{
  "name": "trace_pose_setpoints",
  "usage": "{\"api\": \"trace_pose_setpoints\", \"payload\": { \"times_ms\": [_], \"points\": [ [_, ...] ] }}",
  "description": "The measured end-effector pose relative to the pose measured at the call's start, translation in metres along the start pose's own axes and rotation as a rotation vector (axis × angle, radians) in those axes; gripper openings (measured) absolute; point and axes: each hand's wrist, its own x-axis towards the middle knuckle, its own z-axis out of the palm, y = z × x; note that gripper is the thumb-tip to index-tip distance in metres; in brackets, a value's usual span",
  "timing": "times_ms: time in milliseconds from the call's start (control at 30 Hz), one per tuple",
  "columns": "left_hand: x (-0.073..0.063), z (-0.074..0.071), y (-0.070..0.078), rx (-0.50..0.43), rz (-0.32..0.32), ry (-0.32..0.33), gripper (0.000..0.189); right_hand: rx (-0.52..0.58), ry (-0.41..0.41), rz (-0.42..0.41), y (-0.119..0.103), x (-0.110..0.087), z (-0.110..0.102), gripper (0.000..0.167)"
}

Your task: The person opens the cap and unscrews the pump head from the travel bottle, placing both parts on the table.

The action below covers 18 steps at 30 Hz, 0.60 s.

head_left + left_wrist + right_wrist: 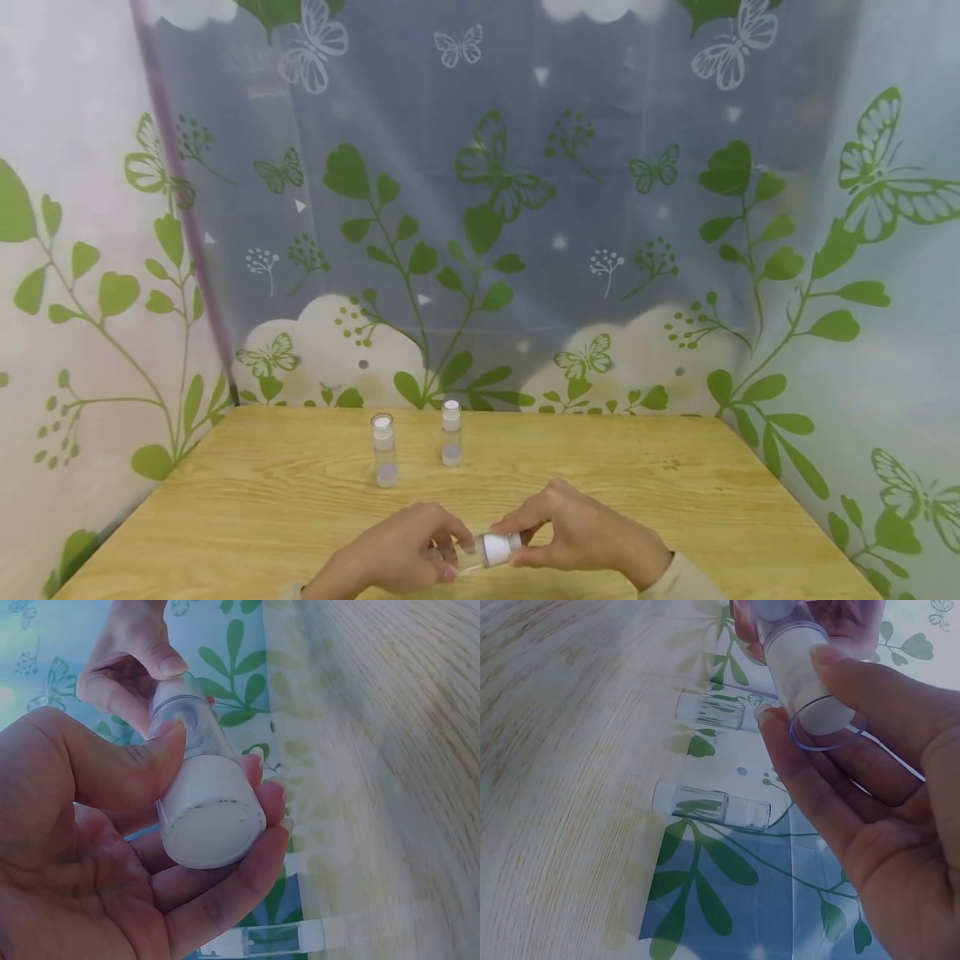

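Observation:
Between the two hands, low over the front of the table, lies a small clear pump bottle (pixel 495 550), tilted on its side. My left hand (pixel 412 546) grips its lower end, and in the left wrist view the thumb and fingers wrap round the thick white base (pixel 214 817). At the other end my right hand (pixel 581 533) pinches the white pump head (pixel 821 709) between thumb and fingers. A clear rim (pixel 799 742) circles that white end in the right wrist view.
Two similar clear bottles with white tops stand upright farther back on the wood-grain table (pixel 585 450): one bottle (pixel 385 458) at left, another bottle (pixel 451 437) behind it. Printed curtains (pixel 510 250) with leaves and butterflies enclose the back and both sides.

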Motion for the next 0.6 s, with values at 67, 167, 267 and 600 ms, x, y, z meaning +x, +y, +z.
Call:
{"api": "trace_pose_setpoints", "payload": {
  "times_ms": [67,167,267,600],
  "points": [
    [0.0,0.0,-0.001,-0.003,0.006,-0.004,0.037,-0.008,-0.005,-0.006,0.001,0.0,-0.001,0.032],
    [-0.001,-0.002,-0.007,-0.004,-0.008,-0.009,0.038,-0.082,0.013,0.017,0.003,-0.004,-0.009,0.033],
    [-0.004,-0.007,-0.018,-0.002,-0.04,-0.004,0.039,-0.11,0.053,0.118,0.007,-0.015,-0.022,0.035],
    [-0.004,-0.009,-0.032,0.016,-0.031,0.017,0.039,-0.094,0.062,0.218,0.019,-0.027,-0.033,0.038]
  ]
}}
